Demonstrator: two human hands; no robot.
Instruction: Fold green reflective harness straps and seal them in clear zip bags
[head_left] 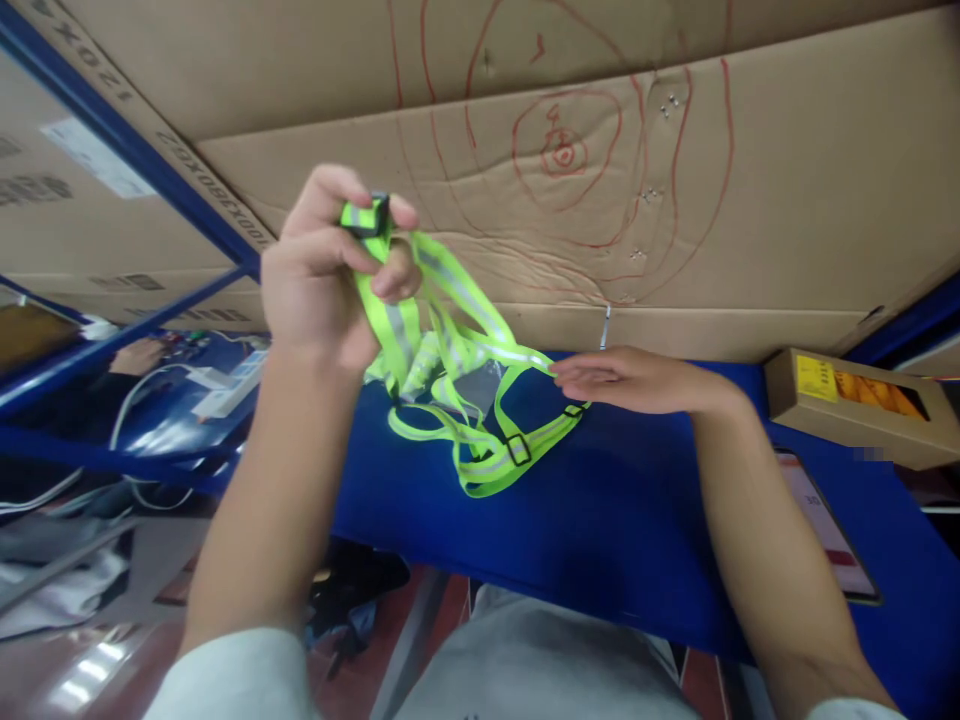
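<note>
Head view: left hand (311, 275) is pinching the harness (466, 298) by its buckle (377, 215); right hand (626, 380) is meeting a strap (534, 357), grip unclear. Lifted, the loops (489, 468) are seemingly still hanging unsorted over the table (630, 510).

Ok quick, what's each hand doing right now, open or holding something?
Left hand: closed, holding the green straps at a black buckle.
Right hand: at the straps; whether it grips can't be told.

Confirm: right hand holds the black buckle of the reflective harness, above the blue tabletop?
Wrong side: the head view shows the left hand holding the black buckle of the reflective harness, above the blue tabletop.
</note>
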